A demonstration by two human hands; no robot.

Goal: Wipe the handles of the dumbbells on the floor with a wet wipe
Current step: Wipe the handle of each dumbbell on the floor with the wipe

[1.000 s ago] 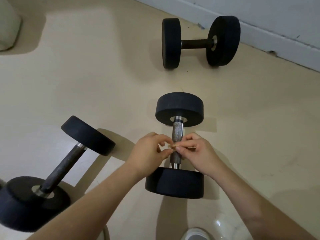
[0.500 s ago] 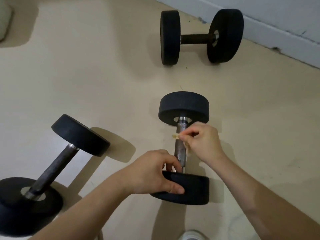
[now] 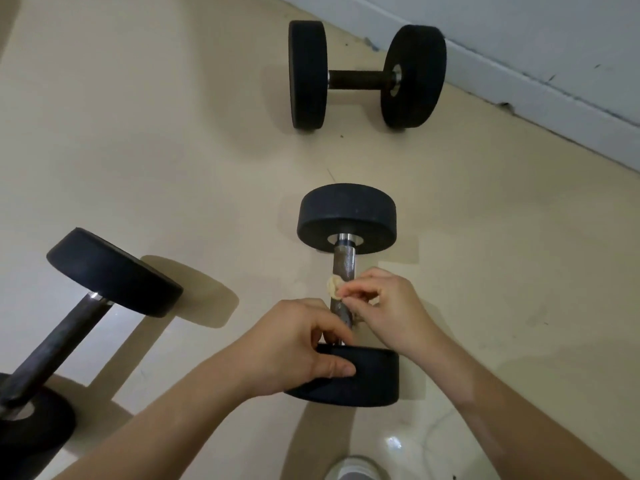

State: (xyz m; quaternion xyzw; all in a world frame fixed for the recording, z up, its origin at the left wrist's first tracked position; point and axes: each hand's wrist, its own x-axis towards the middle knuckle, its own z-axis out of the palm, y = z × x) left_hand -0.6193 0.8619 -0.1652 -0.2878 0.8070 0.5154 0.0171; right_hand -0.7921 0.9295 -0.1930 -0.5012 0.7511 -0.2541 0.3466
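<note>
Head view. Right hand (image 3: 388,306) pinches a small crumpled yellowish wet wipe (image 3: 334,285) between thumb and forefinger, the other fingers loosely curled. The wad touches the left side of the knurled grey metal handle (image 3: 343,266), about midway along. Left hand (image 3: 298,348) grips the near black rubber head (image 3: 367,379) of the middle dumbbell, thumb laid over its rim, fingers curled down behind it by the bar's lower end. This dumbbell lies on the cream tiled floor (image 3: 173,133), pointing away from the person.

A second black dumbbell (image 3: 69,327) lies slanted to the left, well apart. A third black dumbbell (image 3: 360,79) sits near the grey-white wall (image 3: 554,64). No hand is on either handle. Pale object at the bottom edge, cut off; cannot tell what it is.

Risks, as I judge them: the wipe is a tiny wad, so the pinch may snag or slip on the rough knurling and cover only one side of the bar. The round heads could roll if the left hand eases, pulling the bar from under the wipe. The underside is easily missed.
</note>
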